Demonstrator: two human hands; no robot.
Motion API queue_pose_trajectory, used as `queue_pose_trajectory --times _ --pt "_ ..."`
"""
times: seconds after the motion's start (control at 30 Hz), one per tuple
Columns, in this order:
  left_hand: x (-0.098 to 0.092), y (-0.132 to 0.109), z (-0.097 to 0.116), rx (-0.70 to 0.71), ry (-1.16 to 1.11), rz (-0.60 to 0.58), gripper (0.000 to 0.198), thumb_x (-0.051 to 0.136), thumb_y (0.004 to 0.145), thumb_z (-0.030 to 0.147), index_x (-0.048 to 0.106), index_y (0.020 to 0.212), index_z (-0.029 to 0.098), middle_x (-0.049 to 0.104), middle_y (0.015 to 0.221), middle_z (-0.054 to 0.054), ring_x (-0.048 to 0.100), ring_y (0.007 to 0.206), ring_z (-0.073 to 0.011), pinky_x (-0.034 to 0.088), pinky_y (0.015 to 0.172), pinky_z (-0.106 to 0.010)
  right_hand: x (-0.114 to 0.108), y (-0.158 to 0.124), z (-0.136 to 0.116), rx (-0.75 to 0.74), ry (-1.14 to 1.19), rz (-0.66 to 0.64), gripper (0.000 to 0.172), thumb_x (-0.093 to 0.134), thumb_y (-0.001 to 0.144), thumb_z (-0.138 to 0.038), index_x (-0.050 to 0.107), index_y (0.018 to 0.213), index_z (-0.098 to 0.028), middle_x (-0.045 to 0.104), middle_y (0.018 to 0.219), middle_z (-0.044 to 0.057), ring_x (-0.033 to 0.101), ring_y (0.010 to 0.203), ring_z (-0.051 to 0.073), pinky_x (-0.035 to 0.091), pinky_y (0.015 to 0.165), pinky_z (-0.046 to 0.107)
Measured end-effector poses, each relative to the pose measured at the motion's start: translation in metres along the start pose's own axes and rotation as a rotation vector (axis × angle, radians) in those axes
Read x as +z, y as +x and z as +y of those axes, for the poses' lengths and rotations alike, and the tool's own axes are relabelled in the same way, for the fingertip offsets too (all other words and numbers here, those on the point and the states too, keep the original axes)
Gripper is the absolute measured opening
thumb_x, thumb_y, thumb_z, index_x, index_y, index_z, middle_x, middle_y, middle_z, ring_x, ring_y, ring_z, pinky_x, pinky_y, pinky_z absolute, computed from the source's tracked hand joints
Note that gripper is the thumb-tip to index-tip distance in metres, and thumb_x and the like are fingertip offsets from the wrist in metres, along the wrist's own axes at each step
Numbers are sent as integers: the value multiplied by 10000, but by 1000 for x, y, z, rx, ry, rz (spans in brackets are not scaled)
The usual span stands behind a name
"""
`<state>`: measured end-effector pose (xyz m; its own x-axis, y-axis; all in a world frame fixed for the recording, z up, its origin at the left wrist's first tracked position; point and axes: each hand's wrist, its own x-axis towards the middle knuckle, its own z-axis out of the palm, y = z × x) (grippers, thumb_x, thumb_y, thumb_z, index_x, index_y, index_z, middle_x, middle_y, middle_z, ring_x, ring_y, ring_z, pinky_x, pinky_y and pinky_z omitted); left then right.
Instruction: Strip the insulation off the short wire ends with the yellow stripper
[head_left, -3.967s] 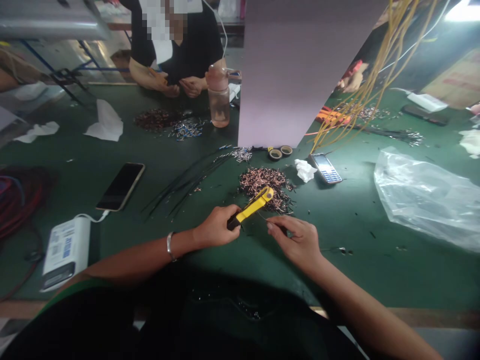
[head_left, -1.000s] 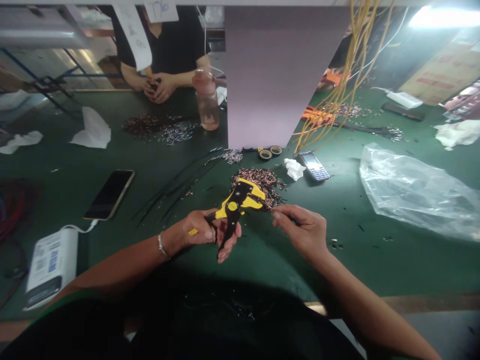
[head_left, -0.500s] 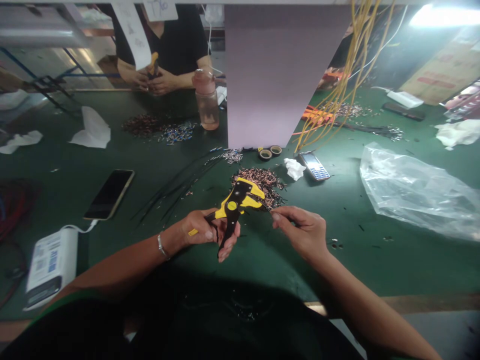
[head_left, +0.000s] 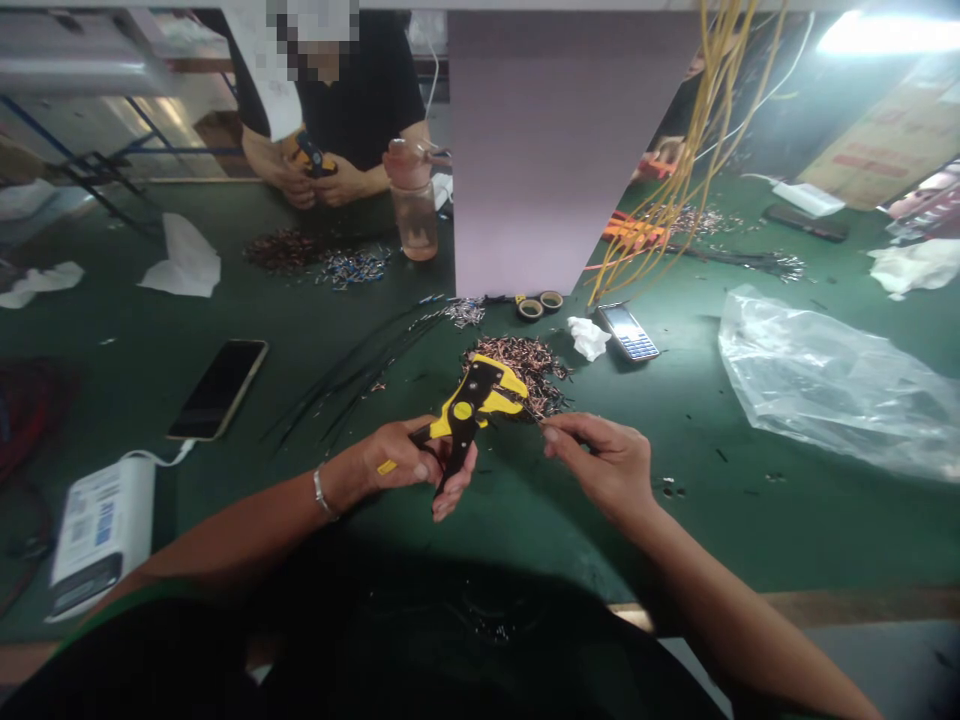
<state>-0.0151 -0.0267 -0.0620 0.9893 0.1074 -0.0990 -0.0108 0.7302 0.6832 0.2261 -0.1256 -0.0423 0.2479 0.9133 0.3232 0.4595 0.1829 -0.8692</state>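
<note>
Below copper offcuts (head_left: pixel 521 362): left hand (head_left: pixel 397 455) gripping yellow wire stripper (head_left: pixel 465 408), fingers curled around handles.
Right of stripper: right hand (head_left: pixel 604 465), fingertips pinching thin wire (head_left: pixel 535 420), long axis pointing toward stripper.

one wire stripper (head_left: pixel 465 415), two tape rolls (head_left: pixel 530 309), one water bottle (head_left: pixel 414 225), one power bank (head_left: pixel 101 538)

Dark green table (head_left: pixel 750 530) strewn with a heap of copper-tipped wire offcuts (head_left: pixel 517 368), loose black wires (head_left: pixel 352 375), two tape rolls (head_left: pixel 540 303), crumpled tissue (head_left: pixel 587 338), a keypad phone (head_left: pixel 627 333), a smartphone (head_left: pixel 217 390), a white power bank (head_left: pixel 101 540) and a clear plastic bag (head_left: pixel 825 385).
</note>
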Motion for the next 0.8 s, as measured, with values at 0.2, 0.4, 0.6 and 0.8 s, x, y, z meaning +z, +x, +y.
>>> queue_pose_trajectory --times 0.2,0.4,0.6,0.8 --pt "1 1 -1 2 18 17 317 676 648 189 699 953 107 637 739 -66 604 589 -190 547 584 -356 0 0 0 -9 12 -1 128 674 781 -231 789 727 -238 709 535 -29 627 460 130 535 513 260" --pt "0 -1 -2 4 11 30 287 688 647 180 701 925 109 640 723 -58 602 571 -177 549 561 -334 0 -1 1 -20 7 5 132 672 788 -220 791 732 -233 707 534 -28 624 461 124 527 511 248" --pt "4 -2 -3 2 30 105 220 699 658 176 681 864 102 615 662 -30 560 492 -136 529 490 -281 -1 0 2 -7 3 2 132 672 791 -228 790 732 -223 710 543 -24 624 467 124 519 515 246" --pt "12 -2 -4 31 73 175 181 698 657 168 673 830 121 601 633 -14 549 470 -123 512 458 -259 0 1 7 24 9 7 129 675 787 -239 793 739 -223 709 546 -21 622 471 126 513 517 252"
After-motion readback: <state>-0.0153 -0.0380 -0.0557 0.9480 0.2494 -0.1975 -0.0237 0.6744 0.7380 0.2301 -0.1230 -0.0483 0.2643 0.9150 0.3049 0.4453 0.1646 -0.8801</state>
